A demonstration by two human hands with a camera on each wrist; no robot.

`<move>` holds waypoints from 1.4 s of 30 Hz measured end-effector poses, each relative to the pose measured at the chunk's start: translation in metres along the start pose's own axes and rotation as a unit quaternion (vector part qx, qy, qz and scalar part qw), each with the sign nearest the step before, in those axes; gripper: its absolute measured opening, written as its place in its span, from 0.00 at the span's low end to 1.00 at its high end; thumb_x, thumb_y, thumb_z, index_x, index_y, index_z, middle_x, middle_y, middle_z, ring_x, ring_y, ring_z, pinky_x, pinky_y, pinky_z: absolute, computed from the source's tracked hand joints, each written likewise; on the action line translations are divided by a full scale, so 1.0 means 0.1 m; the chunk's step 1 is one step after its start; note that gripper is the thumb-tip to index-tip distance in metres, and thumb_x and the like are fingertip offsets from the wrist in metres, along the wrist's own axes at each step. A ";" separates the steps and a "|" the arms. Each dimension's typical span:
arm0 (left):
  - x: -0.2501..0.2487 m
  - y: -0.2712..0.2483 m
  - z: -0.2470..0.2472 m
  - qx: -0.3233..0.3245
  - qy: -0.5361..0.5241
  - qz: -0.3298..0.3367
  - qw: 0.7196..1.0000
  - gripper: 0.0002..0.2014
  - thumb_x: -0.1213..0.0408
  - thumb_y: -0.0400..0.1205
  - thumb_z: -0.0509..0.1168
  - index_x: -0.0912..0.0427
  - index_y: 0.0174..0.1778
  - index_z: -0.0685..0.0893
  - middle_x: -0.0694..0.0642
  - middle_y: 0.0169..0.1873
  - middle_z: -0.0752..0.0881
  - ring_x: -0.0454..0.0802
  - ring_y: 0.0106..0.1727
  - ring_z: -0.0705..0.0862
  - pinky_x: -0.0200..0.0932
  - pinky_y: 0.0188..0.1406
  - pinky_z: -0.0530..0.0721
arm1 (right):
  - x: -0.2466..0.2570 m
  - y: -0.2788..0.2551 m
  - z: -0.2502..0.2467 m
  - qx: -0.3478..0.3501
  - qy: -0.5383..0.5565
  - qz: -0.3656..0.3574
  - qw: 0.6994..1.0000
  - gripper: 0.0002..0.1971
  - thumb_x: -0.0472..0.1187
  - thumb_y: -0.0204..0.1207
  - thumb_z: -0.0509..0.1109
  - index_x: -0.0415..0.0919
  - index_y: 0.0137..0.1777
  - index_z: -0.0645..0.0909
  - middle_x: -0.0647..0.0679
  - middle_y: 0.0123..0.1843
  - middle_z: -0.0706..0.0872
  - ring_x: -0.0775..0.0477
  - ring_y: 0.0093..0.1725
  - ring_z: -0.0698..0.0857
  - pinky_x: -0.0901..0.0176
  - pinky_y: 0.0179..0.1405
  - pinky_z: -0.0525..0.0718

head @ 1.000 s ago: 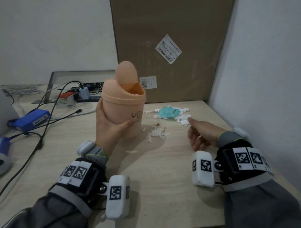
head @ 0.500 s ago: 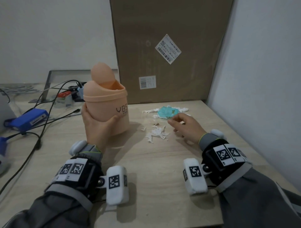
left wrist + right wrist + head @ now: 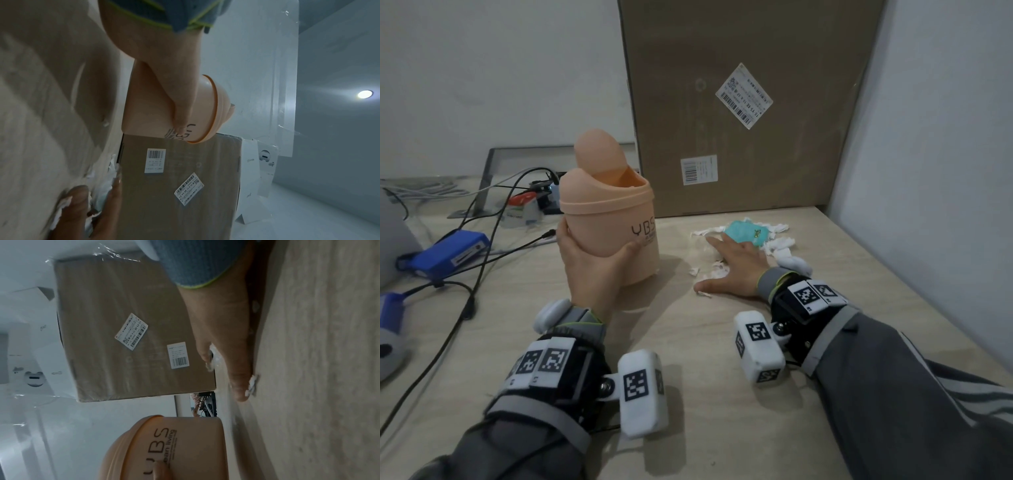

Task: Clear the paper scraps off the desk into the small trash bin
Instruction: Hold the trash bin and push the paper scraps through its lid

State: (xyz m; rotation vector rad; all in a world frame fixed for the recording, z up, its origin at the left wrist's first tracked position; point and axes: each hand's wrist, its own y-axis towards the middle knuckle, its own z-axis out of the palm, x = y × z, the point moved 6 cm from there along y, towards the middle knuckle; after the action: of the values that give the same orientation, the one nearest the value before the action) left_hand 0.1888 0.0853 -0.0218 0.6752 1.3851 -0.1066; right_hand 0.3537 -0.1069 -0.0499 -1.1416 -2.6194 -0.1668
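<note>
- Nearest to the person, the left hand (image 3: 589, 270) was wrapped around the peach trash bin (image 3: 613, 226), thumb across the front by the printed letters and fingers round the far side. The bin was upright, base on or just off the desk (image 3: 688, 377), I honestly couldn't tell which. Its swing lid (image 3: 599, 150) was tipped back, so the mouth was open towards the scraps.
- Beside it, the right hand (image 3: 732, 270) was flat on the desk, palm down, fingers straight and spread over the torn white paper scraps (image 3: 714, 272). It gripped nothing. The right wrist view showed small bits (image 3: 252, 384) stuck along the thumb edge.
- Just past the fingertips lay more white shreds (image 3: 780, 245) and a teal wrapper (image 3: 744, 233), towards the back right corner of the desk, in front of the big cardboard box (image 3: 750, 113).
- How I'd have done this step: keep the flat palm low and rake everything into one pile first, far stuff included, rather than pinching bits one at a time.
- Then bring the bin's mouth below the desk edge, or tilt it right beside the pile, and sweep in.
- The shreds looked light and clingy, so go slow or they'd scatter, and brush the thumb off over the bin.
- I'd also keep the bin clear of the cables (image 3: 482, 226) at the back left.
</note>
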 end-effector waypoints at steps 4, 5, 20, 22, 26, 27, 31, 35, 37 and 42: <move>0.01 0.00 0.01 0.003 0.008 0.003 1.000 0.61 0.41 0.52 0.80 0.44 0.81 0.57 0.48 0.73 0.72 0.50 0.70 0.75 0.57 0.72 0.76 | 0.08 -0.03 -0.02 -0.010 0.008 -0.050 0.999 0.31 0.65 0.70 0.67 0.56 0.72 0.72 0.55 0.75 0.74 0.43 0.73 0.67 0.50 0.71 0.66; 0.01 0.00 0.02 0.003 0.011 0.003 1.000 0.61 0.42 0.52 0.80 0.44 0.81 0.57 0.48 0.74 0.72 0.50 0.71 0.75 0.58 0.72 0.76 | 0.09 -0.05 -0.04 -0.017 0.025 -0.060 0.998 0.28 0.62 0.72 0.69 0.53 0.70 0.76 0.54 0.73 0.76 0.43 0.71 0.69 0.53 0.70 0.67; -0.09 -0.11 0.11 0.067 0.016 0.011 0.998 0.60 0.44 0.52 0.81 0.44 0.80 0.59 0.48 0.72 0.74 0.50 0.70 0.76 0.59 0.70 0.78 | 0.03 -0.59 -0.42 -0.232 0.261 -0.096 0.932 0.07 0.31 0.71 0.74 0.35 0.48 0.90 0.43 0.44 0.91 0.56 0.41 0.85 0.81 0.45 0.76; -0.13 -0.15 0.14 0.084 0.014 0.014 0.996 0.60 0.44 0.52 0.81 0.44 0.80 0.59 0.48 0.72 0.74 0.49 0.69 0.76 0.56 0.69 0.78 | -0.03 -0.62 -0.51 -0.276 0.345 -0.079 0.893 0.06 0.31 0.71 0.75 0.36 0.47 0.90 0.46 0.40 0.90 0.64 0.34 0.83 0.81 0.41 0.78; -0.23 -0.22 0.21 0.120 0.017 0.029 0.992 0.59 0.44 0.50 0.80 0.42 0.78 0.59 0.48 0.71 0.74 0.47 0.68 0.77 0.52 0.67 0.79 | -0.16 -0.64 -0.64 -0.324 0.482 -0.047 0.813 0.05 0.32 0.70 0.75 0.41 0.44 0.90 0.51 0.38 0.90 0.62 0.37 0.86 0.66 0.44 0.85; -0.24 -0.23 0.23 0.130 0.020 0.033 0.991 0.58 0.44 0.50 0.80 0.40 0.77 0.59 0.47 0.71 0.73 0.46 0.68 0.77 0.52 0.67 0.79 | -0.18 -0.64 -0.66 -0.326 0.514 -0.046 0.792 0.05 0.32 0.71 0.75 0.41 0.44 0.89 0.50 0.39 0.91 0.59 0.40 0.87 0.64 0.45 0.85; -0.28 -0.27 0.31 0.168 0.043 0.042 0.984 0.60 0.45 0.51 0.81 0.39 0.79 0.57 0.45 0.71 0.72 0.46 0.69 0.75 0.55 0.68 0.79 | -0.15 -0.67 -0.77 -0.281 0.649 -0.075 0.703 0.07 0.41 0.64 0.78 0.46 0.42 0.90 0.48 0.41 0.92 0.49 0.44 0.88 0.61 0.43 0.85; -0.34 -0.33 0.40 0.211 0.074 0.067 0.972 0.62 0.44 0.51 0.82 0.43 0.81 0.56 0.46 0.74 0.71 0.47 0.71 0.74 0.57 0.70 0.78 | -0.04 -0.75 -0.91 -0.264 0.679 -0.122 0.674 0.13 0.48 0.54 0.79 0.46 0.40 0.88 0.49 0.39 0.92 0.52 0.41 0.89 0.60 0.41 0.87; -0.37 -0.37 0.45 0.230 0.093 0.081 0.965 0.62 0.43 0.51 0.81 0.42 0.81 0.56 0.45 0.74 0.71 0.46 0.71 0.74 0.57 0.70 0.78 | 0.03 -0.78 -0.95 -0.267 0.667 -0.138 0.682 0.09 0.40 0.61 0.78 0.42 0.41 0.85 0.48 0.39 0.91 0.50 0.42 0.90 0.62 0.40 0.86; -0.44 -0.45 0.54 0.277 0.113 0.113 0.947 0.63 0.42 0.52 0.81 0.44 0.82 0.55 0.45 0.74 0.68 0.45 0.72 0.73 0.57 0.71 0.77 | 0.10 -0.86 -1.02 -0.322 0.565 -0.147 0.746 0.06 0.32 0.66 0.78 0.40 0.37 0.83 0.53 0.33 0.88 0.54 0.37 0.87 0.62 0.40 0.86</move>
State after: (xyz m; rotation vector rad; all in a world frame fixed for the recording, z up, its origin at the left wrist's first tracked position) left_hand 0.2055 0.0082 0.0035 1.3456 1.4962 -0.2474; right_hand 0.3054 -0.1809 0.0507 -0.4230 -1.5537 -1.4104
